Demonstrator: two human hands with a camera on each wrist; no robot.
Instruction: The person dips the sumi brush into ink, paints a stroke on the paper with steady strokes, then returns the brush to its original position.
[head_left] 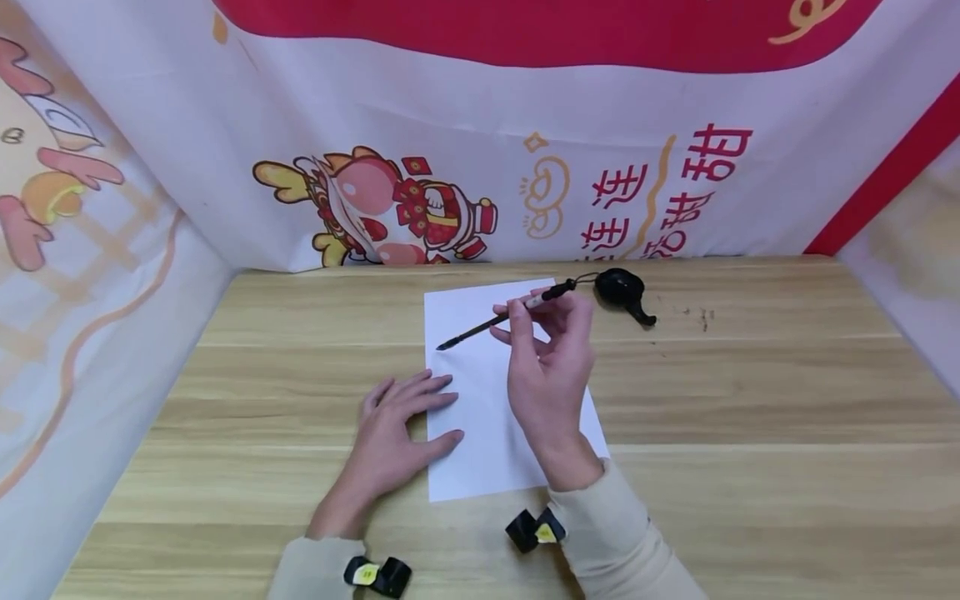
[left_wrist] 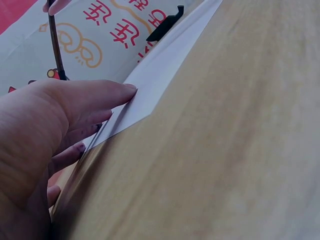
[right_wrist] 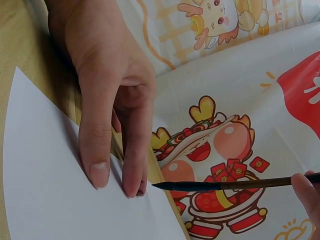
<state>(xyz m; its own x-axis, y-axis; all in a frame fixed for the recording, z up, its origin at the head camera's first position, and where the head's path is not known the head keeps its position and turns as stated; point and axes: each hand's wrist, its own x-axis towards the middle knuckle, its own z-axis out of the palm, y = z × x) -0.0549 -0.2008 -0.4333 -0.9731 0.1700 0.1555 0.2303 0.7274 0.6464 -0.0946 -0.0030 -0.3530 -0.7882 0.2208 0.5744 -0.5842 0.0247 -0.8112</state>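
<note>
A white sheet of paper (head_left: 480,450) lies on the wooden table, without visible marks. Along its left edge my left hand (head_left: 397,433) rests with fingers spread, thumb and fingertips on the paper; the left wrist view shows the thumb (left_wrist: 107,95) reaching over the sheet's edge. My right hand (head_left: 551,367) pinches a writing brush (head_left: 480,327) by its handle above the paper's upper part. The brush slants, its dark tip (right_wrist: 172,186) pointing left and down. In the right wrist view only some fingers (right_wrist: 306,192) of that hand show at the frame's edge.
A glossy black ink dish (head_left: 621,287) with a curved spout sits on the table right of the paper's top. Dark specks (head_left: 703,317) mark the wood beside it. A printed cloth (head_left: 450,100) hangs behind the table (head_left: 750,400), and another covers the left side.
</note>
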